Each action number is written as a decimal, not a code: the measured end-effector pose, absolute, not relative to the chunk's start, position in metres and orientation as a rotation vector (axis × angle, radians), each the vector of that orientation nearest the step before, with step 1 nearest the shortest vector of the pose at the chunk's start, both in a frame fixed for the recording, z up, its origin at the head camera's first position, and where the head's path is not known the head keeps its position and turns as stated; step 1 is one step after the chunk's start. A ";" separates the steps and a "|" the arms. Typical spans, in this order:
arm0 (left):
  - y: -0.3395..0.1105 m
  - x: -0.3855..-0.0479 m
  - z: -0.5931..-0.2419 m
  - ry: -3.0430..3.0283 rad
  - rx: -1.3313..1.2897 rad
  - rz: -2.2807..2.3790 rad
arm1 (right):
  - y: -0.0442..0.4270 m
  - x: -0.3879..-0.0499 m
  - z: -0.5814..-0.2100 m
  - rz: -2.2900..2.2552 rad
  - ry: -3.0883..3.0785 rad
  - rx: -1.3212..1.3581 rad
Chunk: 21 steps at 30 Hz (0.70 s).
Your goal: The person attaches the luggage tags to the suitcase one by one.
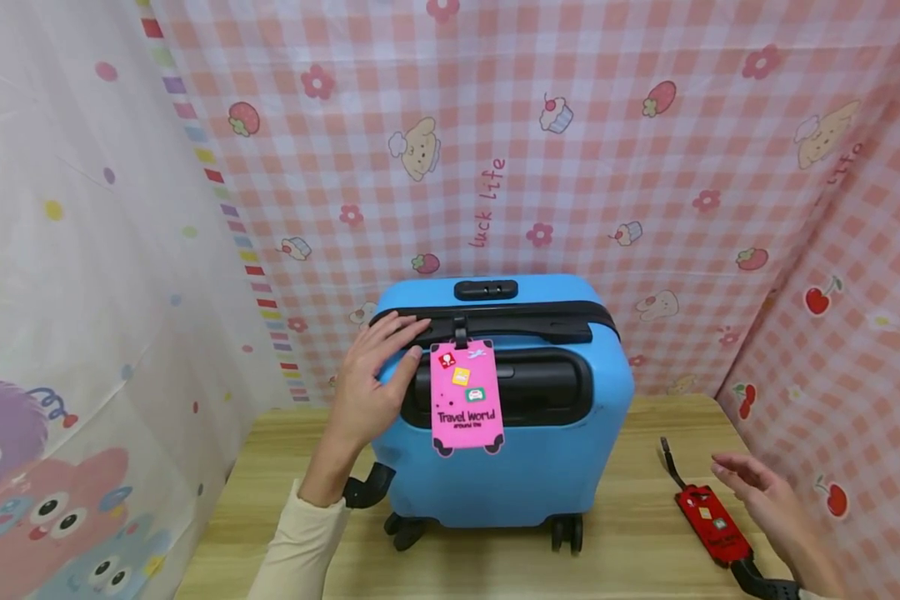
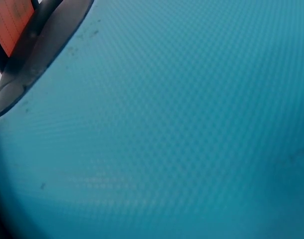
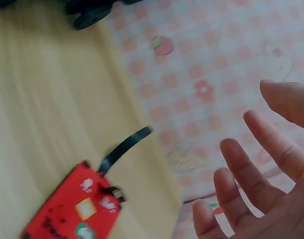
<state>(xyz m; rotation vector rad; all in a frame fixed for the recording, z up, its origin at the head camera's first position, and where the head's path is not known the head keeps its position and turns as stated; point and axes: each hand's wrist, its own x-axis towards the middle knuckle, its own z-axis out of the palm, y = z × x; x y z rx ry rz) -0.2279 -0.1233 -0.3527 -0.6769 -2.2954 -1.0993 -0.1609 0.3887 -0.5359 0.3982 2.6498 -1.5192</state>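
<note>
A small blue suitcase [image 1: 495, 479] stands upright in the head view. From its black top handle [image 1: 525, 326] a pink luggage tag [image 1: 467, 396] hangs by a black strap. My left hand [image 1: 371, 383] rests on the left end of that handle, fingers extended over it and thumb beside the tag. To the right, a red luggage tag [image 1: 715, 525] with a black strap lies on the table. My right hand [image 1: 776, 508] is just right of the red tag, fingers loosely bent and holding nothing. The right wrist view shows the spread fingers [image 3: 251, 174] apart from the red tag [image 3: 77, 206].
The wooden table [image 1: 270, 492] extends around the suitcase. A pink checked curtain [image 1: 600, 200] hangs behind and to the right, and a white patterned curtain [image 1: 120, 275] on the left. Black wheels [image 1: 567, 532] stand under the suitcase; a combination lock [image 1: 486, 290] is on its top.
</note>
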 end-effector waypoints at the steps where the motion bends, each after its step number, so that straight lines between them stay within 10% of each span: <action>1: -0.124 -0.228 -0.353 -2.297 -0.675 -1.100 | 0.389 -0.162 -0.540 -1.521 2.645 0.430; 21: -0.124 -0.227 -0.353 -2.288 -0.671 -1.121 | 0.396 -0.169 -0.593 -1.460 2.518 0.603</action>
